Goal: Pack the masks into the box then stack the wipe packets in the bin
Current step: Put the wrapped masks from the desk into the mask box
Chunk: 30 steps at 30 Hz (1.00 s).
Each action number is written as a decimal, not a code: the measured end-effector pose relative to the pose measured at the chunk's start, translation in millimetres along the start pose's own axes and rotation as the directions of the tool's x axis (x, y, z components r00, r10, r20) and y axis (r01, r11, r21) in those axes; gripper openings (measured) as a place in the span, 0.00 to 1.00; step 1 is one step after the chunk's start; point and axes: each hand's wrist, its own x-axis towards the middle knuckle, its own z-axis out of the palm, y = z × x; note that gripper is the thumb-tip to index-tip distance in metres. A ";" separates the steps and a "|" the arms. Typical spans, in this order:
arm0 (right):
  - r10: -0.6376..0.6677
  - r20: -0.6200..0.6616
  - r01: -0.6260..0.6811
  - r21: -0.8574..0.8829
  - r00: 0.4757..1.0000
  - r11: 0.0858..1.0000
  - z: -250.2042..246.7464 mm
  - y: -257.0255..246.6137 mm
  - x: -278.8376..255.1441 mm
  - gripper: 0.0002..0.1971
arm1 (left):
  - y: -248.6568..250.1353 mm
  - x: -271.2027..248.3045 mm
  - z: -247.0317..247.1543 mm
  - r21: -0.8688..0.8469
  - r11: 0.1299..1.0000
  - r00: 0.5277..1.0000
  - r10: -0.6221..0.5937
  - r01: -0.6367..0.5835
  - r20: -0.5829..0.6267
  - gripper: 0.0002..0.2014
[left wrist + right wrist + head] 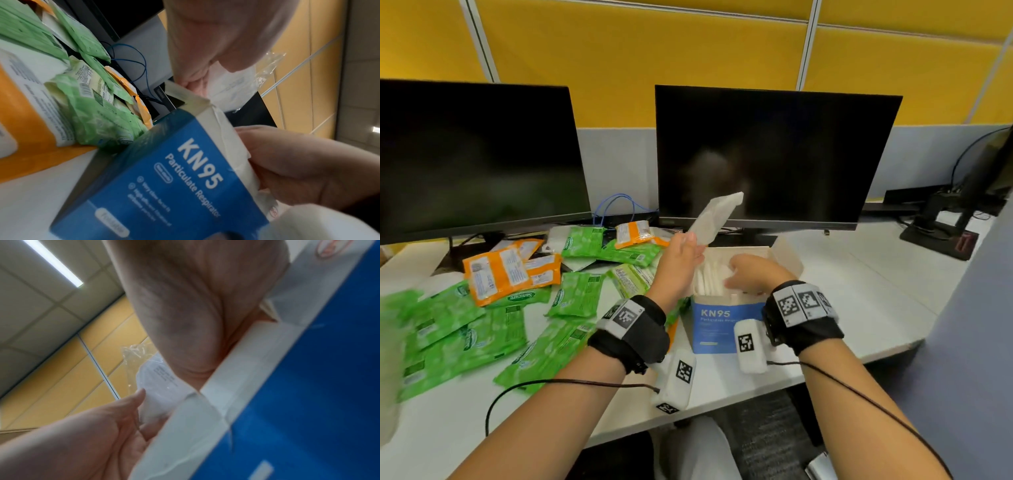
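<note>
My left hand (681,251) pinches a white mask in a clear wrapper (717,216) and holds it tilted above the left end of the open blue KN95 box (722,325). The left wrist view shows the same mask (236,87) beyond the box (174,178). My right hand (748,274) reaches into the box and rests on the upright white masks (710,277) packed inside, its fingertips hidden among them. In the right wrist view the right hand (185,305) dips behind the box rim (236,369), with the mask (158,382) beyond. Green wipe packets (465,335) and orange ones (496,274) lie scattered on the left.
Two dark monitors (476,154) (767,154) stand close behind the packets and the box. A blue cable (616,205) loops between them. The white desk (859,291) runs on to the right of the box, and its front edge is near my forearms.
</note>
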 end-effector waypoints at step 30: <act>0.193 -0.646 0.269 0.545 0.738 0.794 -59.8 50.9 -23.4 0.20 | -14.9 18.0 3.3 0.693 0.686 0.950 -0.006 -0.223 0.312 0.43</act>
